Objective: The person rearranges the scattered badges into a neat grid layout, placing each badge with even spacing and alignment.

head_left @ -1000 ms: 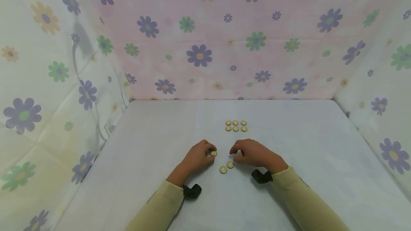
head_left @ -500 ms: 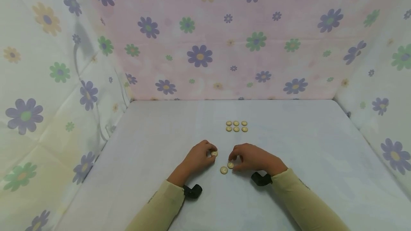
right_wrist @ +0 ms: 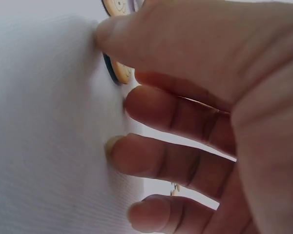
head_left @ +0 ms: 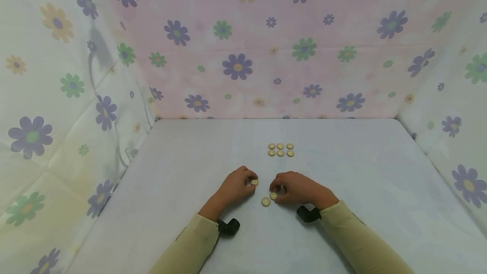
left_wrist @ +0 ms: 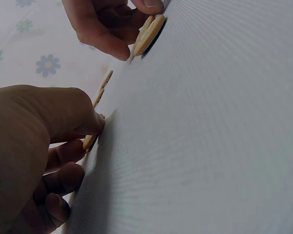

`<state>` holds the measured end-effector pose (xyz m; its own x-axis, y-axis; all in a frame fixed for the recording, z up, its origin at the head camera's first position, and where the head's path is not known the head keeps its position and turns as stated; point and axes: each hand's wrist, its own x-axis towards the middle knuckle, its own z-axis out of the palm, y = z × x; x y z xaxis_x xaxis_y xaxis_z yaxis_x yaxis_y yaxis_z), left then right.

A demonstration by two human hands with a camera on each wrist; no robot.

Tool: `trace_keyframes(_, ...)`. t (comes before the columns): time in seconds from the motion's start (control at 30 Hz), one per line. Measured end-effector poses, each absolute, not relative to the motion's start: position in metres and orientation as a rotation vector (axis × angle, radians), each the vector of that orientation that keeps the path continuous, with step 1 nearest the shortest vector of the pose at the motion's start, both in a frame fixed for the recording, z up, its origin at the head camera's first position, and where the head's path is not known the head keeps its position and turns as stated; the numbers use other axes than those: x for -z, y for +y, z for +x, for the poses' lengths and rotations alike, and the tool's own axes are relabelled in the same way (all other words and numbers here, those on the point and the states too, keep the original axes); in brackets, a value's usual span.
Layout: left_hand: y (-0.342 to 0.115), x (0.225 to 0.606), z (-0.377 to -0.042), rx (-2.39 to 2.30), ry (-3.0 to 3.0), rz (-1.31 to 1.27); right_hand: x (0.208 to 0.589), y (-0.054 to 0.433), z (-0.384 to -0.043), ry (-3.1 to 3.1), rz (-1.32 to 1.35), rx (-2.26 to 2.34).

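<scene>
In the head view my left hand (head_left: 235,186) pinches a small round tan disc (head_left: 254,182) between thumb and fingers at the table surface. My right hand (head_left: 298,188) has its thumb and index finger curled around a second tan disc (head_left: 274,196). That disc, with its dark underside, shows partly behind the right thumb in the right wrist view. Just left of it lies a third disc (head_left: 265,202), flat and nearly touching. Faint marks show on the discs' faces, too small to read.
Farther back on the white table (head_left: 190,151), several like discs (head_left: 280,150) lie in two neat rows. Flower-patterned cloth (head_left: 236,45) hangs at the back and on both sides. Each wrist carries a black camera mount (head_left: 229,226).
My right hand has come down and slightly left, and its thumb and index finger have closed in around the disc. The left hand keeps its pinch in the same place.
</scene>
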<state>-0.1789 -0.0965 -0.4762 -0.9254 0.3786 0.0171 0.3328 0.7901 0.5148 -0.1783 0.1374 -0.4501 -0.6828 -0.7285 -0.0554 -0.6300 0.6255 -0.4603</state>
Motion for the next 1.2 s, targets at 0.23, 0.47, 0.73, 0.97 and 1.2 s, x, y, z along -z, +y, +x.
trace_keyframes(0.23,-0.096,0.475,-0.178,-0.81,2.888,0.577,0.454,0.136,-0.177,2.64,-1.104,0.605)
trace_keyframes(0.47,-0.096,0.476,-0.178,-0.807,2.891,0.579,0.456,0.138,-0.18,2.667,-1.111,0.606)
trace_keyframes(0.73,-0.096,0.475,-0.179,-0.816,2.89,0.579,0.456,0.141,-0.183,2.723,-1.067,0.582)
trace_keyframes(0.97,-0.096,0.475,-0.179,-0.816,2.891,0.577,0.452,0.142,-0.186,2.764,-1.006,0.595)
trace_keyframes(1.2,-0.097,0.476,-0.179,-0.822,2.885,0.578,0.455,0.144,-0.188,2.814,-0.926,0.609)
